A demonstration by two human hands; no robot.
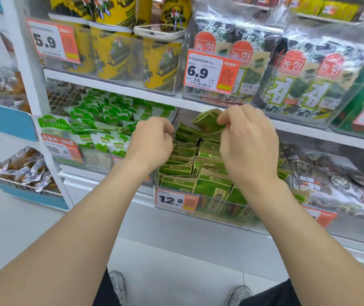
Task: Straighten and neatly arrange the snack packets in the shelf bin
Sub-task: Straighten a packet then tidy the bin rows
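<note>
just above the bin [218,214], right grip [248,140] pinches a packet [207,122]; left grip [152,141] unclear.

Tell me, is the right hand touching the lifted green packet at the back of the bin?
Touching. The head view shows the right hand pinching the lifted green packet at its right edge.

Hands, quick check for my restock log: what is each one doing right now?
Left hand: fingers curled among the packets; grip cannot be told.
Right hand: pinches one raised green packet.
</note>
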